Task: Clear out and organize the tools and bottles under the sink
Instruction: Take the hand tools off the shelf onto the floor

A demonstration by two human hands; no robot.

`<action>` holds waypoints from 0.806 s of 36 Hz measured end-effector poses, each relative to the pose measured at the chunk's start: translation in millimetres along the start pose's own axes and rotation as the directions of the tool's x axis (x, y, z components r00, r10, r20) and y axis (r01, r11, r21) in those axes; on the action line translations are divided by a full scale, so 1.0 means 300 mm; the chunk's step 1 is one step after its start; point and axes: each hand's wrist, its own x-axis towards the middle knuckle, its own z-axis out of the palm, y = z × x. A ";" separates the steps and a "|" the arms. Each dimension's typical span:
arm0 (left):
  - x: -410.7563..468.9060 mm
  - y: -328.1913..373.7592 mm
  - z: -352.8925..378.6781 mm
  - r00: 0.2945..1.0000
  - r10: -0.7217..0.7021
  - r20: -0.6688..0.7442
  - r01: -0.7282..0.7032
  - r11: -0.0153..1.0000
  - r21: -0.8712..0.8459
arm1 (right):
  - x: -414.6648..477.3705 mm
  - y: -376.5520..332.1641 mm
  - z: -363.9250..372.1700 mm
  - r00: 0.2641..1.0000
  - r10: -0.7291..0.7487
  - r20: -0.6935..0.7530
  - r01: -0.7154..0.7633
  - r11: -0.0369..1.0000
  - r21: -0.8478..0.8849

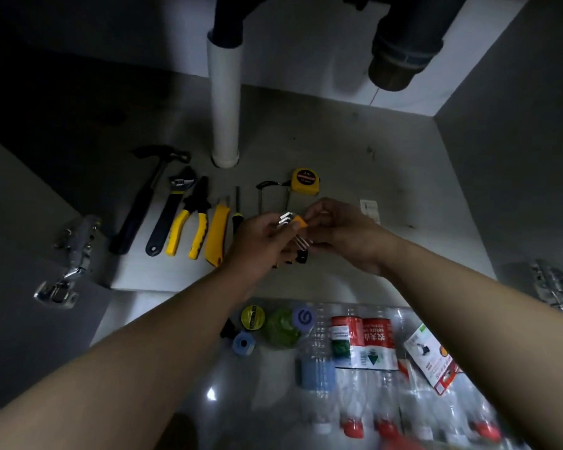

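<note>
Both hands' fingers [281, 230] pinch the hex key set [293, 222] (orange holder) between them, above the cabinet floor [371, 164].

Cabinet floor [355, 151] — open ground right of the white pipe [225, 102], back to the wall. Dark trap [400, 53] hangs overhead at right rear. Left half is blocked by a tool row: hammer [137, 209], wrench [171, 209], pliers [192, 222], utility knife [217, 235], screwdriver [237, 209]. Tape measure [304, 179] sits mid-floor. Front approach — plastic bottles [364, 345] and tape rolls [252, 316] crowd the right; left front lies bare.
</note>
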 end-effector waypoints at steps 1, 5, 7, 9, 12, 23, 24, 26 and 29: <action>0.005 -0.005 -0.012 0.999 0.010 -0.041 -0.012 0.999 -0.035 | 0.010 -0.008 0.009 1.000 0.008 0.012 -0.009 1.000 0.030; 0.038 -0.029 -0.075 0.985 0.025 -0.169 -0.041 0.995 -0.095 | 0.064 -0.018 0.022 0.993 0.059 -0.102 -0.053 0.997 0.061; 0.051 -0.046 -0.105 0.977 0.007 -0.211 -0.035 0.991 -0.130 | 0.105 -0.011 0.020 0.960 -0.043 -0.275 -0.032 0.964 -0.263; 0.057 -0.061 -0.132 0.970 -0.022 -0.241 -0.022 0.984 -0.176 | 0.155 -0.006 0.016 0.939 -0.147 -0.310 -0.061 0.819 -0.570; 0.060 -0.078 -0.157 0.969 -0.053 -0.240 0.000 0.976 -0.216 | 0.226 -0.010 -0.002 0.933 -0.171 -0.315 -0.098 0.722 -0.685; 0.055 -0.096 -0.191 0.981 -0.046 -0.186 -0.008 0.961 -0.278 | 0.347 -0.030 -0.029 0.983 -0.160 -0.093 -0.060 0.200 -0.978; 0.054 -0.094 -0.189 0.981 -0.043 -0.187 -0.011 0.960 -0.278 | 0.337 -0.018 -0.038 0.975 -0.190 -0.116 -0.090 0.141 -0.986; 0.049 -0.092 -0.183 0.984 -0.033 -0.177 -0.020 0.958 -0.286 | 0.312 0.007 -0.062 0.955 -0.237 -0.179 -0.149 0.139 -0.979; 0.037 -0.088 -0.161 0.989 -0.029 -0.147 -0.014 0.960 -0.281 | 0.272 0.042 -0.103 0.923 -0.231 -0.307 -0.246 0.257 -0.934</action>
